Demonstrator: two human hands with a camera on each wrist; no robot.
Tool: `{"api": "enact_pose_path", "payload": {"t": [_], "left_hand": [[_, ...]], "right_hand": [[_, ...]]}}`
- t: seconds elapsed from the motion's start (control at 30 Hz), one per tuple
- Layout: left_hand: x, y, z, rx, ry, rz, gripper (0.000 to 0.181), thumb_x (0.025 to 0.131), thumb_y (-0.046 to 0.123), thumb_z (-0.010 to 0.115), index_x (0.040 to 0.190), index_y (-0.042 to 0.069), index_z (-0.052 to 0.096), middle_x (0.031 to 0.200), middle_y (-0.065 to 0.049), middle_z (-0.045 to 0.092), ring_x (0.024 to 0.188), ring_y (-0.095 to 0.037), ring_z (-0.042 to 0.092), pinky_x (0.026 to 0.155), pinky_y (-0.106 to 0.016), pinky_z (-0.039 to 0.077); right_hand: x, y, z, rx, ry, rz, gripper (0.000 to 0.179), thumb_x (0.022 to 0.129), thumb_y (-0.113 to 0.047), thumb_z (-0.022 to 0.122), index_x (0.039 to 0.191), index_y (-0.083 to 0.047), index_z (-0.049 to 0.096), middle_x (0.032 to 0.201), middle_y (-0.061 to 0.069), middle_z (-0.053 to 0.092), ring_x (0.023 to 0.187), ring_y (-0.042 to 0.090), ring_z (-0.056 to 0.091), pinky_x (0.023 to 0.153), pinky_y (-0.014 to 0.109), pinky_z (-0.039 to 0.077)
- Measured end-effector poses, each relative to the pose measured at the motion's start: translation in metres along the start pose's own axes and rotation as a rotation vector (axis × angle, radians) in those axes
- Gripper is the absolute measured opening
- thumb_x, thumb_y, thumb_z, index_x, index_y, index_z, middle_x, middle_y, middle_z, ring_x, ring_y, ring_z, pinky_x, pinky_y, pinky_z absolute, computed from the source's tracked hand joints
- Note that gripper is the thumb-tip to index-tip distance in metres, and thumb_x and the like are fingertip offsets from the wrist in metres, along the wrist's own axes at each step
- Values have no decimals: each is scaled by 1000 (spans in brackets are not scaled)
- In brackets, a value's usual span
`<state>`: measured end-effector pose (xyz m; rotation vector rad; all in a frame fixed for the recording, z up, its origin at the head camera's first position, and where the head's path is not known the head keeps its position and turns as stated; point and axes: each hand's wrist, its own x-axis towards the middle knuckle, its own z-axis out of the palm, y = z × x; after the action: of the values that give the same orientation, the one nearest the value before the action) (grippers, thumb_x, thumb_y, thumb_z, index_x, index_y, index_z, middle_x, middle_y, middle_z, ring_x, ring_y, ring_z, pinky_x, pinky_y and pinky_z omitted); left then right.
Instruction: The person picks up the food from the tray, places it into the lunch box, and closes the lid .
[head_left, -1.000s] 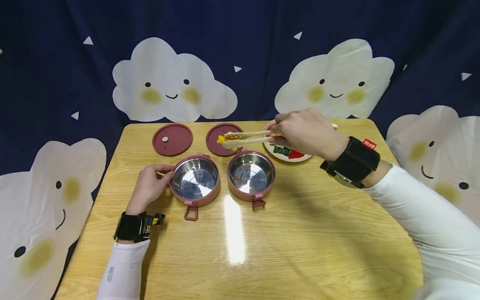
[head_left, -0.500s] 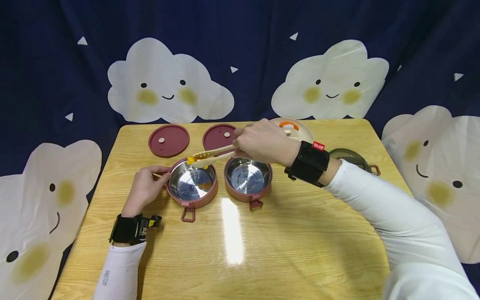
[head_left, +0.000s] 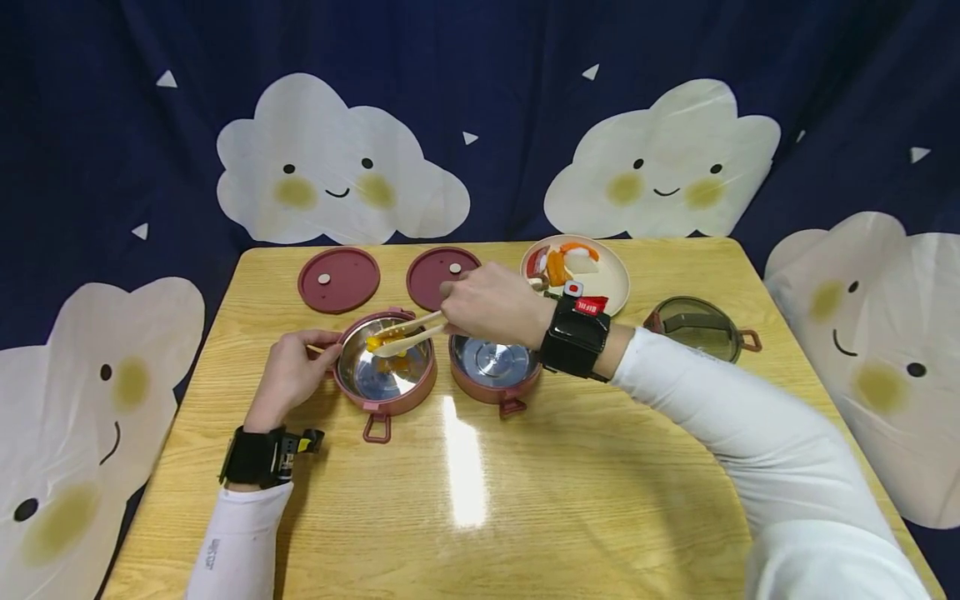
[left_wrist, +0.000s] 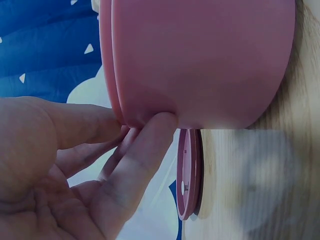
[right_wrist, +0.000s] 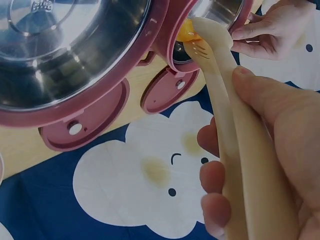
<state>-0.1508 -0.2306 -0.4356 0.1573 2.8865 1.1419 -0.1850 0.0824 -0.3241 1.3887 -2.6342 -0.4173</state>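
My left hand [head_left: 292, 379] pinches the rim of the left pink bowl [head_left: 408, 397], which has a steel inside. In the left wrist view, thumb and fingers grip its pink wall [left_wrist: 210, 65]. My right hand [head_left: 498, 306] holds cream-coloured tongs [head_left: 411, 340], their tips inside that bowl. A yellow food piece [right_wrist: 186, 31] sits at the tips; its exact kind is unclear. Close under the right hand stands the second pink steel-lined bowl [head_left: 480, 388], partly covered by the hand and wrist.
Two dark red round lids [head_left: 340, 280] lie behind the bowls. At the back right is a cream plate [head_left: 615, 287] with several toy-like food pieces, partly hidden by the right wrist. A see-through greenish lid or container [head_left: 701, 333] with pink handles lies farther right.
My right hand has carried the tongs with the yellow piece leftward from near the plate and down into the left bowl. My left hand has kept its hold on the bowl.
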Motion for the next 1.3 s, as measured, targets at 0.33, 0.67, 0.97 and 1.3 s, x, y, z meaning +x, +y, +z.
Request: {"api": "enact_pose_path", "payload": {"t": [0.33,0.67,0.97,1.3], "left_hand": [[1,0,0,-1,-6,-3,27,105,14,65,125,-2,74,114,-25,73,75,-20,58,57,-22,40],[0,-1,0,3,-14,-22,27,105,15,64,126,0,74,113,-23,73,74,-18,56,57,-22,42],[0,1,-1,2,-9,-16,27,105,14,65,125,-1,74,113,-24,74,74,-19,56,57,-23,40],[1,0,0,6,-5,-6,27,105,14,65,125,-2,75,114,-24,74,73,-18,57,57,-22,40]], "right_hand": [[15,-8,10,-40,-73,-7,27,100,-46,70,96,-22,82,99,-5,76,76,17,71,63,32,59],[23,-15,14,-57,-40,7,19,101,-37,69,91,-26,81,93,-6,74,74,17,69,61,32,57],[24,-15,17,-46,-20,18,19,99,-38,72,91,-24,81,94,-3,74,75,19,70,60,33,58],[9,-5,8,-8,-38,33,32,96,-49,75,101,-18,82,105,2,75,87,22,72,69,34,62]]}}
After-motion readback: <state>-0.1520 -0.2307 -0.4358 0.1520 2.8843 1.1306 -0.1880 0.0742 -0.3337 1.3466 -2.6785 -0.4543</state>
